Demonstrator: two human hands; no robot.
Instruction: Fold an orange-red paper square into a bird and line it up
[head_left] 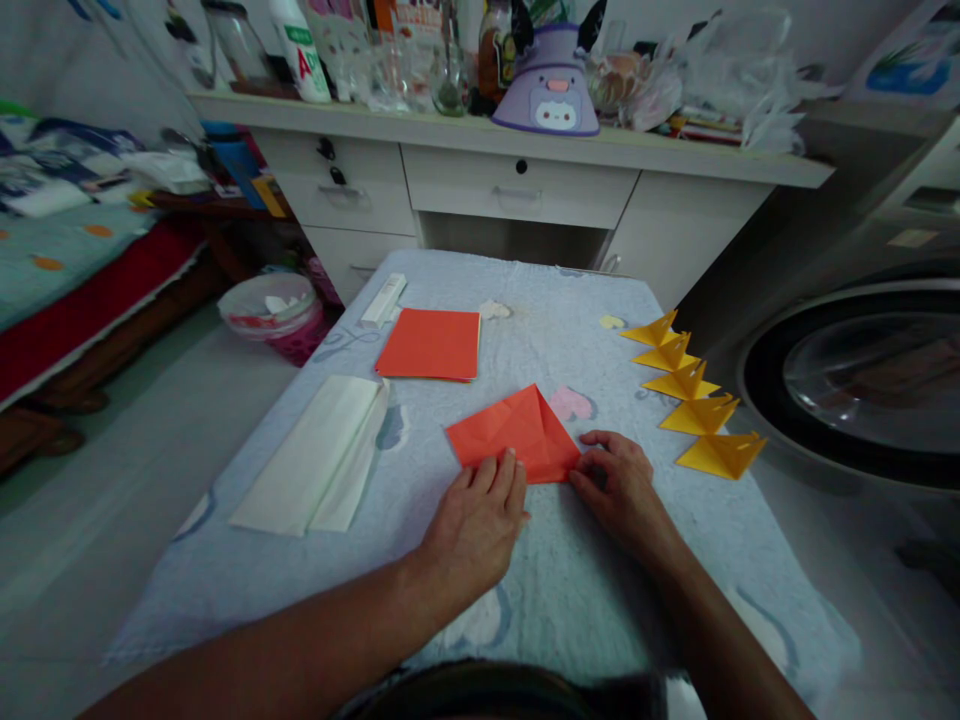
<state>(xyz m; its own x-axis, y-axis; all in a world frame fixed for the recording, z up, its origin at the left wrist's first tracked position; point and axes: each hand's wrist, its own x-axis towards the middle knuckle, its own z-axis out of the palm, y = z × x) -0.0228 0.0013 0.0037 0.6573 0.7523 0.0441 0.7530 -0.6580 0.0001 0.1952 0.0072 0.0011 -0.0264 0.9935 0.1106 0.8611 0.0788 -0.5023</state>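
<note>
A dark rounded object [487,690], unidentifiable, is cut off at the head view's lower margin. On the cloth-covered desk [540,345], a partly folded orange-red sheet [517,422] is pressed by the left hand [480,515], flat and grasping nothing; its near right corner is touched by the curled right hand [619,485], any pinch being indeterminable. Folding is judged underway; a firm crease seems called for. Room is bounded rightward by yellow folded pieces [679,382], leftward by white paper [315,455].
</note>
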